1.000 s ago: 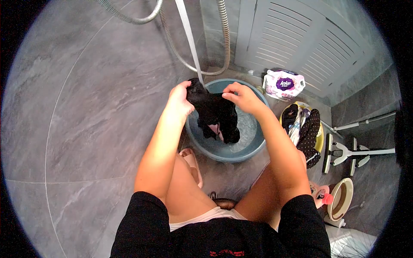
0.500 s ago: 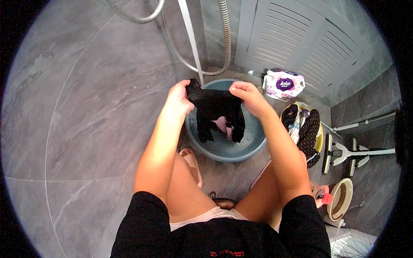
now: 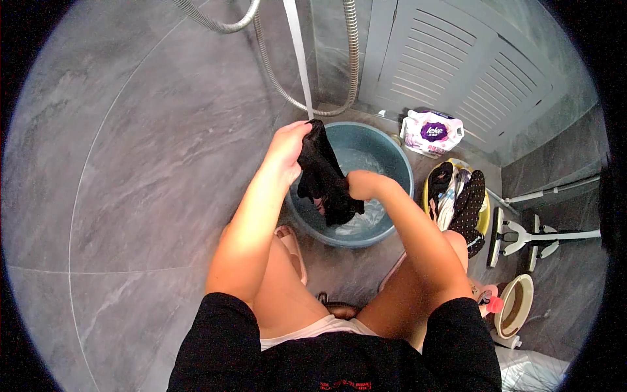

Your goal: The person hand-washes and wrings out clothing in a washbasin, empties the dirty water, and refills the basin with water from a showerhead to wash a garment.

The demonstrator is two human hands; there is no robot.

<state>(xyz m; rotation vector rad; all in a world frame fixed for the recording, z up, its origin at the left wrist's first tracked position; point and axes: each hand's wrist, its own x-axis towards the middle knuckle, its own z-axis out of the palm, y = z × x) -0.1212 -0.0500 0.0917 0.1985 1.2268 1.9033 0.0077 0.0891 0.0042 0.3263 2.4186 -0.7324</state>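
Note:
A wet-looking black garment (image 3: pixel 320 173) with a small pink patch hangs over a blue basin (image 3: pixel 403 196) that holds some water. My left hand (image 3: pixel 287 149) grips its upper end above the basin's left rim. Lower down, my right hand (image 3: pixel 361 185) is closed on the garment's right side, over the middle of the basin. A stream of water (image 3: pixel 298 59) runs down from above to the garment near my left fingers. The exact kind of garment is not clear because it is bunched.
Right of the basin stand a yellow tub (image 3: pixel 484 219) heaped with clothes and a white-purple pack (image 3: pixel 432 132). Farther right are a mop-like tool (image 3: pixel 522 236), a cream bucket (image 3: pixel 514 306) and a red-capped bottle (image 3: pixel 494 304). A metal shower hose (image 3: pixel 353 59) loops behind the basin.
My right hand has moved down and slightly left, carrying its side of the black garment lower. The garment went from spread wide to bunched and slanting; my left hand still holds its top.

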